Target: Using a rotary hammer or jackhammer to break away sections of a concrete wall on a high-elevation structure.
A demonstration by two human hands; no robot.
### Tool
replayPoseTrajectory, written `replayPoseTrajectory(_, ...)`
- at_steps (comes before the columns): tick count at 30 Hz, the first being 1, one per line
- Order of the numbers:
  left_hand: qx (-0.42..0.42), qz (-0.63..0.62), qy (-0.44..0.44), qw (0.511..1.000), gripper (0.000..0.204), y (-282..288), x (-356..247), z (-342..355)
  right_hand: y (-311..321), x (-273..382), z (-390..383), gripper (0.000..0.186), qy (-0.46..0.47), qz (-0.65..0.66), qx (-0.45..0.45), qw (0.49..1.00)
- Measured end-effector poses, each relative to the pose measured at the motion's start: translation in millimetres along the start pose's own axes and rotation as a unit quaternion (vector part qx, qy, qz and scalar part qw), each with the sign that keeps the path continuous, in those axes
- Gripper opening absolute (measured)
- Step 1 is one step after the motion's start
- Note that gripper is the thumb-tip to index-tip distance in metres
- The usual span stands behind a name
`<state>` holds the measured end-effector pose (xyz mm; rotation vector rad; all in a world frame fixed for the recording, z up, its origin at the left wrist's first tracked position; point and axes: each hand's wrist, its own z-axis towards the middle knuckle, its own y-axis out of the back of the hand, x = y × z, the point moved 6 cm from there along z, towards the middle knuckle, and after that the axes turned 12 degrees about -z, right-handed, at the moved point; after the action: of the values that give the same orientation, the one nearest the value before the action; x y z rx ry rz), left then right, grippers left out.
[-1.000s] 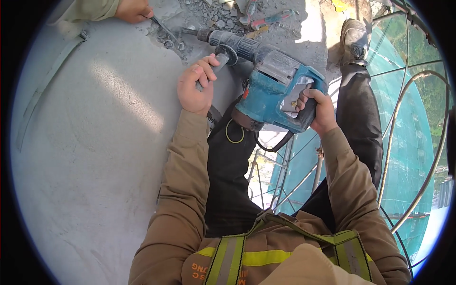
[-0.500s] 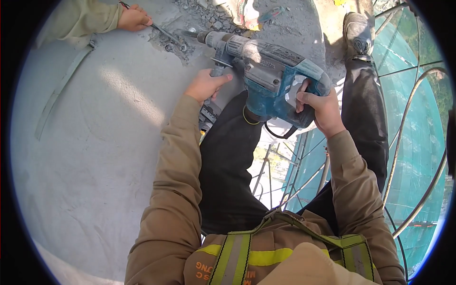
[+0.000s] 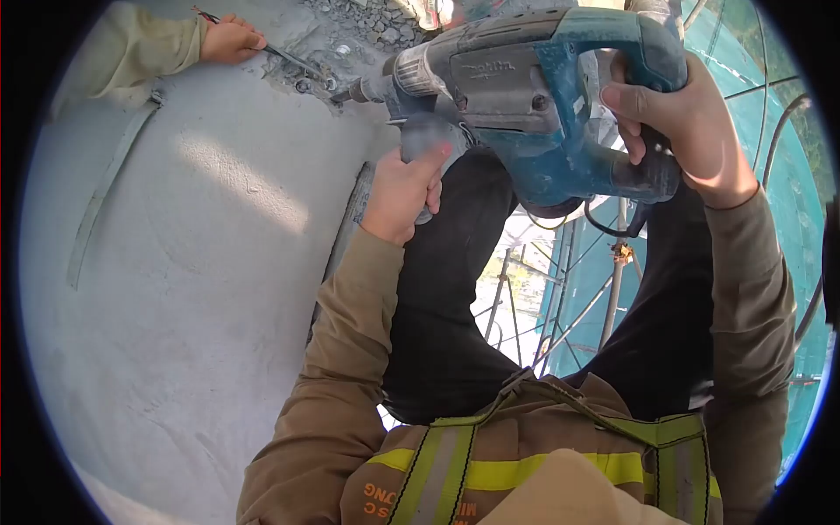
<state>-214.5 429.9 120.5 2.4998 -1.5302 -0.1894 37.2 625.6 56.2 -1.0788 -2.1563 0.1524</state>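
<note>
We have both hands clamped on one power hammer, well apart from each other. The left hand is wrapped around the side handle, which is partly blurred, and the right hand grips the rear handle, its fingers curled inside the loop. The blue and grey power hammer lies across the far middle of the scene, over our black trousers, with its bit pointing left toward a rough, broken patch in the pale concrete. We cannot tell whether the tip touches the surface. Just beside it sit small round metal pieces.

At the far left, a co-worker's hand holds a thin metal tool whose end reaches that same patch. Grey rubble lies beyond. Nearer and farther left, a narrow strip runs along the concrete. Beneath the hammer we see a dark cord, then scaffold poles, with teal netting on the right.
</note>
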Motion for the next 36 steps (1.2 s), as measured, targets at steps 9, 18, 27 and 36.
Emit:
replayPoseTrajectory(9, 0.041, -0.154, -0.072, 0.985, 0.016, -36, -31, 38, 41, 69, 94, 0.008, 0.075, -0.017, -0.047, 0.996)
replayPoseTrajectory(18, 0.046, -0.204, -0.055, 0.976, 0.018, -21, -21, 45, 25, 74, 91, 0.008, -0.068, -0.082, 0.008, 0.994)
replayPoseTrajectory(27, 0.005, -0.129, -0.037, 0.991, 0.021, 9, -31, 31, -2, 100, 72, 0.013, -0.078, -0.100, 0.048, 0.991)
replayPoseTrajectory(36, 0.010, -0.191, -0.070, 0.979, 0.023, 25, 7, 32, -16, 106, 47, 0.012, -0.053, -0.163, 0.038, 0.985)
